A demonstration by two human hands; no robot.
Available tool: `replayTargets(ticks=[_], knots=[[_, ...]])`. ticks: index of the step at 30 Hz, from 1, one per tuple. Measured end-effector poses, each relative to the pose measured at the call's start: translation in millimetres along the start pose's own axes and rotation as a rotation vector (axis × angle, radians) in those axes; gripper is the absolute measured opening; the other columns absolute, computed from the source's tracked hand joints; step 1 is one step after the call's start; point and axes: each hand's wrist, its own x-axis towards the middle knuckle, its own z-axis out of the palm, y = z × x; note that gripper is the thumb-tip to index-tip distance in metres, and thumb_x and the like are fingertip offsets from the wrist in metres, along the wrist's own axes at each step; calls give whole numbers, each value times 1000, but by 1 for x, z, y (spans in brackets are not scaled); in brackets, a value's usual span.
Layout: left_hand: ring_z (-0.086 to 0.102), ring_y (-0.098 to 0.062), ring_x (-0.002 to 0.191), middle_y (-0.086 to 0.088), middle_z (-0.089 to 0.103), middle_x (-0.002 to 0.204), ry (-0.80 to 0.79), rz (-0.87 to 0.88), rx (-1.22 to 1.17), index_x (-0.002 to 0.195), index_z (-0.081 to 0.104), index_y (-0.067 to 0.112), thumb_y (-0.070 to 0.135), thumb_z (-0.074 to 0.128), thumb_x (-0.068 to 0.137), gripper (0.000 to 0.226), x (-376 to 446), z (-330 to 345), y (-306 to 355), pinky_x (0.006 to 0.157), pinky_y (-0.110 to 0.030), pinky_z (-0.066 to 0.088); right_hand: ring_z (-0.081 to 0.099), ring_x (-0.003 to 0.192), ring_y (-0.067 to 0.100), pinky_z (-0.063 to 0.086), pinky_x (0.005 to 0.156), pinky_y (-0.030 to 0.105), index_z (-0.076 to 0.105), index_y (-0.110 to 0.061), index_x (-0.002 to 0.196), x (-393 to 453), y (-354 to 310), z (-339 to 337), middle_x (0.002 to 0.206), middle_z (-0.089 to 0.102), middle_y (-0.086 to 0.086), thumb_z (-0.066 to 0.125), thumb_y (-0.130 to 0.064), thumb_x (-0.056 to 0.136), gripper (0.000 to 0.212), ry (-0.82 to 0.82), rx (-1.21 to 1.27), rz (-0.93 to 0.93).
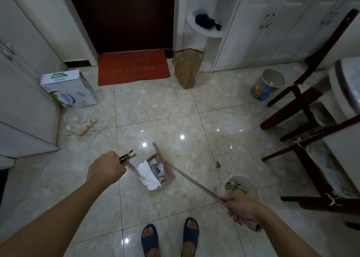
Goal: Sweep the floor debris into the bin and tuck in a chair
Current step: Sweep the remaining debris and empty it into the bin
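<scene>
The left hand [106,169] grips the dustpan handle [126,158], and the right hand [240,208] grips the broom stick [194,182]. The dustpan [155,174] sits mid-frame with paper in it. Hold the pan flat and sweep slowly. The lined bin [241,182], maybe half full, waits just right; the chair [303,101] stands further right.

Bare forearms and hands [106,170], feet in dark blue open-toed slippers [150,239].

A glossy beige tiled floor [194,120] carries scattered white scraps [155,106], a red doormat [133,67] at top centre, a milk carton [68,89] at left, a paper bag [187,69], a small printed bin [266,84] at right, and a dustpan [161,172] at lower centre.
</scene>
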Motion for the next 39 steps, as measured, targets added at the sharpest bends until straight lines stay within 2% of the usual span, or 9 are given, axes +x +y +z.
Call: replayTargets(ticks=[8,11,13,21,25,29,32,35,39], knots=[[61,-19,47,-2,61,51,-43,59,22,60,62,16,25,65,78,20,-22,3,0,46,-22,41,49,35,12,38,36,22,68,7,109,-22,17,-40,61,64,12,44,4,93,29,207,30,20],[61,-17,48,0,61,53,-44,143,93,63,63,19,24,63,78,15,-27,3,21,46,-21,42,51,29,8,37,34,15,67,1,72,-25,25,-48,39,59,2,42,9,90,32,292,160,33],[61,-16,49,0,61,55,-41,185,123,65,62,20,24,63,78,14,-29,2,38,48,-23,45,50,38,15,38,44,21,55,-6,61,-21,34,-55,48,58,8,44,6,89,32,344,180,31],[60,-17,51,-1,61,57,-32,222,81,68,64,17,24,62,78,12,-36,-7,89,47,-23,43,49,46,19,34,38,18,50,-5,63,10,66,-77,66,59,17,47,8,85,26,434,134,166],[59,-16,51,0,61,58,-36,249,99,68,62,17,22,62,78,11,-39,2,111,46,-23,39,54,49,21,35,34,16,49,-4,86,23,71,-77,73,57,16,42,-2,95,12,417,129,190],[58,-14,52,1,61,59,-52,257,100,68,62,19,22,61,78,10,-40,14,120,44,-22,38,48,53,18,36,37,22,40,-11,70,30,78,-73,68,48,9,37,-9,100,31,370,123,232],[58,-12,52,2,61,61,-64,253,121,75,63,18,23,61,78,6,-42,26,121,43,-22,36,46,53,19,36,41,25,46,-3,94,31,80,-67,68,51,11,33,-6,100,14,351,114,248],[57,-13,51,1,60,60,-51,251,120,71,61,17,21,59,76,6,-42,34,123,43,-21,36,45,49,21,37,44,29,48,2,108,31,82,-58,66,50,13,31,0,98,19,286,98,217],[57,-14,51,1,59,60,-51,257,113,65,53,19,19,59,75,11,-37,34,133,44,-22,37,44,33,18,34,37,22,44,-2,73,22,81,-46,58,46,12,35,-2,97,26,187,138,215]])
